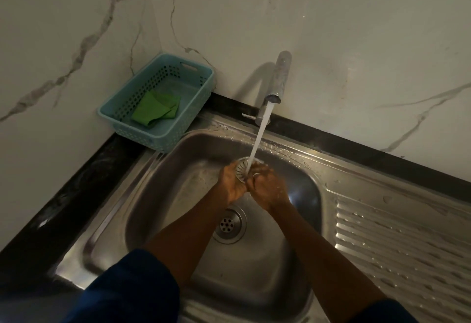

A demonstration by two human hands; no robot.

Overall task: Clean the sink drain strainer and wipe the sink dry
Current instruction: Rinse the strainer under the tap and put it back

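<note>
From the head camera, the drain strainer (243, 169) is held over the far part of the sink (158, 182) bowl, above the basin floor and not seated in the drain. It sits between the two hands, at the fingertips. The left hand (233, 183) has its grip curled round the strainer's left and lower edge. The right hand (267, 187) meets it from the right, fingers bent onto the rim, so both grips hold the same small piece. The strainer is a round slotted disc with no long axis to speak of. Its open face is tilted up toward the tap (279, 78), and the stream of water (257, 139) lands on it near the middle.

The relation that matters next is strainer to drain opening (228, 224). The opening lies nearer the person, directly below the wrists and slightly toward the left hand, with nothing between. Going by that, the left hand seems better placed to lower the strainer back in, face level.

A green cloth (154, 108) for the drying step lies folded in a blue basket (107, 116) on the dark surface (76, 182) at the back left corner, on the left arm's side and well apart from the hands. The ribbed draining board (395, 241) on the right carries water drops. The tap spout overhangs the path to the basket only slightly.
</note>
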